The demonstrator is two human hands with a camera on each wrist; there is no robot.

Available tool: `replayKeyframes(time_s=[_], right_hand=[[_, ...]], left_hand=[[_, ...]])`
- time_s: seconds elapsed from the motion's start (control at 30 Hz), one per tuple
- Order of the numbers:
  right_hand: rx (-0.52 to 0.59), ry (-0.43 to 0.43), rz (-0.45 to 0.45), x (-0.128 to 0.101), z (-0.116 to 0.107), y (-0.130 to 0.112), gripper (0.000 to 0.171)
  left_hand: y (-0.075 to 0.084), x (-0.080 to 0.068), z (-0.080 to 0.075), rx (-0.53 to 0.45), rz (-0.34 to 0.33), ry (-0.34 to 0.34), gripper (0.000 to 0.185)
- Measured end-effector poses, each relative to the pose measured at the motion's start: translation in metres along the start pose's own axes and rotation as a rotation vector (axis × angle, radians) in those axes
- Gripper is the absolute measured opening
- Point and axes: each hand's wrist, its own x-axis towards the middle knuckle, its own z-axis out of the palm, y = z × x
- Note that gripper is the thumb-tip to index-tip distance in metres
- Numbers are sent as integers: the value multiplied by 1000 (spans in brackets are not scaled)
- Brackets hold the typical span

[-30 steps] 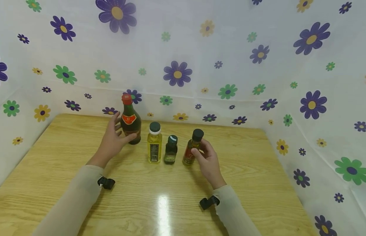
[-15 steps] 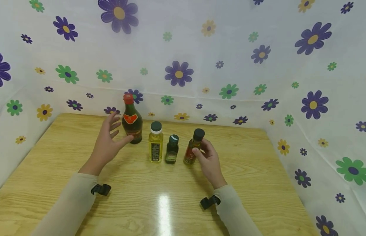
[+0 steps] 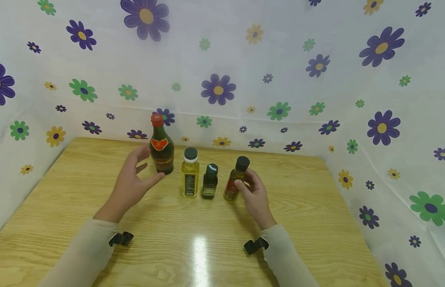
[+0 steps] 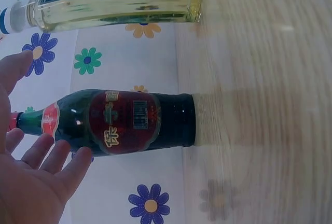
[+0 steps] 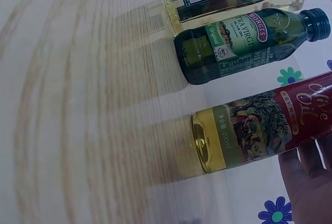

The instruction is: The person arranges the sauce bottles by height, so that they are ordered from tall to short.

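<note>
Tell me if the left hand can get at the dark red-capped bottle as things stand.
Probably yes. The left hand is open just beside the dark bottle, not touching it, with bare table between them; the yellow bottle stands on its far side.

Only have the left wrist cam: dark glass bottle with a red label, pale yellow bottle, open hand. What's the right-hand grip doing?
Observer: The right-hand grip holds an amber glass oil bottle with a black cap at the right end of the row.
Operator: How many bottles in total?
Observer: Four. A small dark green glass bottle stands between the yellow one and the held one.
Operator: Any label on it?
Observer: The right wrist view reads "Borges", "Original".
</note>
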Motion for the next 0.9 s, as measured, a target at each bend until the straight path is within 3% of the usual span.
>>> replayKeyframes(time_s=[0.2, 0.9], right_hand=[[-3, -2, -1, 0, 1, 1, 41], [-25, 11, -6, 0, 1, -1, 41]], left_hand=[[-20, -1, 10, -17, 26, -10, 83], [-10, 1, 42, -106, 65, -108, 80]])
